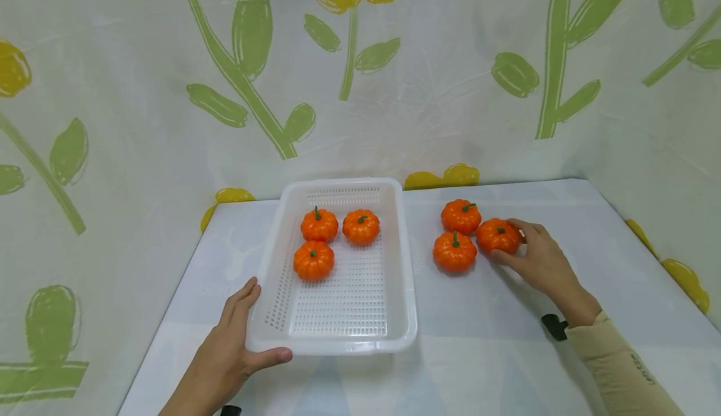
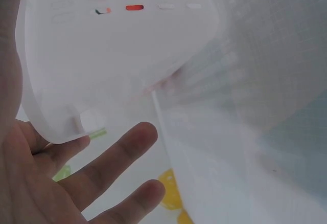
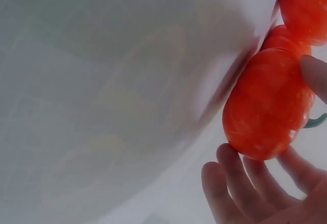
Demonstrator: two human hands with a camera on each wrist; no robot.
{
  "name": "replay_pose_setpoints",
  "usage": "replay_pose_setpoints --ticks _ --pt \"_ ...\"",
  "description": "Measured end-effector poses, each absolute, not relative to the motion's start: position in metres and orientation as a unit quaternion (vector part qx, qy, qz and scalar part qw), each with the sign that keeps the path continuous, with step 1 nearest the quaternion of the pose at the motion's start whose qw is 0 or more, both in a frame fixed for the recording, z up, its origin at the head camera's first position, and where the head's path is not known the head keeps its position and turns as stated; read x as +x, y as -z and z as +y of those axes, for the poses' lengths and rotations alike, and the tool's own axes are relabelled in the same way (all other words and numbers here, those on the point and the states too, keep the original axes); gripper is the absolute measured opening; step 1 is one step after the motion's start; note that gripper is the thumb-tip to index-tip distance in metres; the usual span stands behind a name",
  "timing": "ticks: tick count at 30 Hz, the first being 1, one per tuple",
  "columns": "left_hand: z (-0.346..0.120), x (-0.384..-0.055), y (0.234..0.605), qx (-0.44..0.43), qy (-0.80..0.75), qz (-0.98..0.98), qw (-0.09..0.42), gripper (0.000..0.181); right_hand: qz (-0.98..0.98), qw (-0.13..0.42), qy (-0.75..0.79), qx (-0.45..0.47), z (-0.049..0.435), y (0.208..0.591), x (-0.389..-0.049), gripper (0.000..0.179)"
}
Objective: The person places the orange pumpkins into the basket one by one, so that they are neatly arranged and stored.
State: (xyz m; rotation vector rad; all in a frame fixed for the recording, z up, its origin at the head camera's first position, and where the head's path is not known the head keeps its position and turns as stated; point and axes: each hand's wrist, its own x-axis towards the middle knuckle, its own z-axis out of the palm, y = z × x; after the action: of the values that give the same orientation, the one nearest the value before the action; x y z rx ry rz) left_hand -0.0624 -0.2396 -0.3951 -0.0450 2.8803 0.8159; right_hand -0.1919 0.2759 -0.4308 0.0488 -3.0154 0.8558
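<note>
My right hand (image 1: 543,263) is at the rightmost small orange pumpkin (image 1: 498,236), thumb on its near side and fingers round its far side. In the right wrist view, the thumb and fingertips meet the skin of that pumpkin (image 3: 268,106). Two more pumpkins sit close beside it, one behind (image 1: 460,217) and one to the left (image 1: 454,253). My left hand (image 1: 225,338) spans the near left corner of a white plastic basket (image 1: 332,346), thumb along the front rim. Its fingers (image 2: 120,155) are stretched out and spread in the left wrist view.
Inside the basket lie three pumpkins, two toward the back (image 1: 319,225) (image 1: 361,227) and one nearer (image 1: 313,261). The white table (image 1: 479,353) ends at a flower-printed cloth wall (image 1: 428,109) behind and at both sides.
</note>
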Motion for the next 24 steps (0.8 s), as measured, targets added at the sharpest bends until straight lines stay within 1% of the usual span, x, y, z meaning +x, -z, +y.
replay_pose_setpoints --ticks 4,8,11,15,19,24 --pt "-0.239 -0.062 0.396 -0.016 -0.271 0.960 0.073 0.138 -0.959 0.040 -0.280 0.018 0.277 0.431 -0.190 0.088" --pt "-0.240 -0.060 0.396 -0.011 -0.269 0.961 0.067 0.137 -0.951 0.109 -0.288 0.031 0.276 0.429 -0.189 0.082" --pt "-0.240 -0.060 0.396 -0.010 -0.269 0.961 0.065 0.137 -0.943 0.146 -0.296 0.032 0.274 0.426 -0.190 0.081" --pt "-0.240 -0.061 0.397 -0.011 -0.266 0.962 0.065 0.137 -0.936 0.167 -0.309 0.025 0.266 0.419 -0.191 0.084" --pt "-0.240 -0.062 0.397 -0.009 -0.266 0.962 0.063 0.137 -0.928 0.192 -0.318 0.036 0.256 0.409 -0.193 0.083" --pt "-0.240 -0.062 0.396 -0.008 -0.267 0.962 0.063 0.137 -0.918 0.190 -0.342 0.060 0.238 0.396 -0.199 0.082"
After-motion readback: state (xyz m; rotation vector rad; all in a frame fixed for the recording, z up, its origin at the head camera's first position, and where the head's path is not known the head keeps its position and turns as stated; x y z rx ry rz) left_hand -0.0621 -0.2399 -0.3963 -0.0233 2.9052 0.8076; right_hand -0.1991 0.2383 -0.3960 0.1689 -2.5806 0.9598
